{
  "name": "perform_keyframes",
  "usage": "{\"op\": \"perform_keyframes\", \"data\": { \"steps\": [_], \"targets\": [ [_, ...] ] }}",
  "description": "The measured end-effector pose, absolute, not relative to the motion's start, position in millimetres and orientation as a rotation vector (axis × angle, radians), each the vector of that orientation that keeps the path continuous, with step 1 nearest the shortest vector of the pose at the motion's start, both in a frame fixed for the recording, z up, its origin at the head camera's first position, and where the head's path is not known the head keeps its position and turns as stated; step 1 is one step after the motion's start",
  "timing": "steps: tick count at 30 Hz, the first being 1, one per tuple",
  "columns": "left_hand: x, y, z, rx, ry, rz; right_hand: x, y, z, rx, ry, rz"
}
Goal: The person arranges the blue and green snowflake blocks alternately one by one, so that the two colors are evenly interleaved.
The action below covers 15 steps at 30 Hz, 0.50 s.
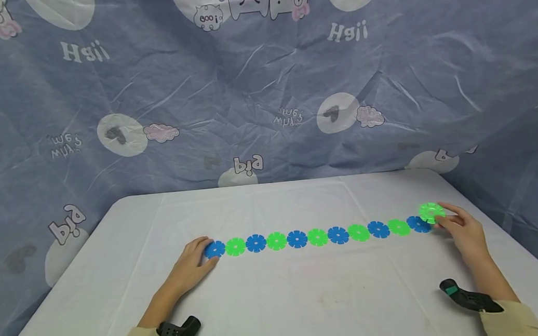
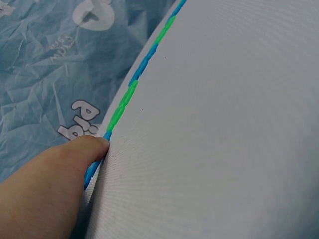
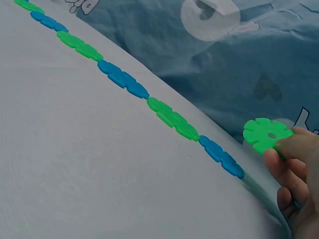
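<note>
My right hand (image 1: 465, 231) pinches a green notched plastic disc (image 1: 430, 212) by its right edge, between thumb and fingers. That disc is raised over the row's right end and partly covers the last blue disc (image 1: 417, 225) in the head view. In the right wrist view the held green disc (image 3: 261, 134) stands above the table, its centre hole showing. At the other end my left hand (image 1: 189, 264) holds the leftmost blue disc (image 1: 215, 249) at its edge, thumb on the near side and fingers on the far side. The left wrist view shows the thumb against it.
Several blue and green notched discs, such as a green one (image 1: 318, 237), alternate in one flat row across the white table (image 1: 297, 301). Neighbours sit edge to edge. A printed blue-grey cloth (image 1: 244, 86) hangs behind the table. Black bands with cameras are on both wrists.
</note>
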<state>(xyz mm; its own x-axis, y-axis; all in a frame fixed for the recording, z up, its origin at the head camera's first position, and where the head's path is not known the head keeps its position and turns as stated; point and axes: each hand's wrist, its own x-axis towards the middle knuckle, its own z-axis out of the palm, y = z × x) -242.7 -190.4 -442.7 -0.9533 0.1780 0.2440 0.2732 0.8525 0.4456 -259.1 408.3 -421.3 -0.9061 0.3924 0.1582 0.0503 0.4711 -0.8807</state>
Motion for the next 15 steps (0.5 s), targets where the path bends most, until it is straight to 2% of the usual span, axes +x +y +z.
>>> {"op": "perform_keyframes", "data": {
  "steps": [7,15],
  "targets": [
    [-243,-190,-442,-0.343,-2.851,-0.716,-257,418,-433,-0.548,-2.409,1.102],
    [-243,-191,-442,-0.348,-2.849,-0.722,-260,417,-442,-0.397,-2.534,0.738]
  ]
}}
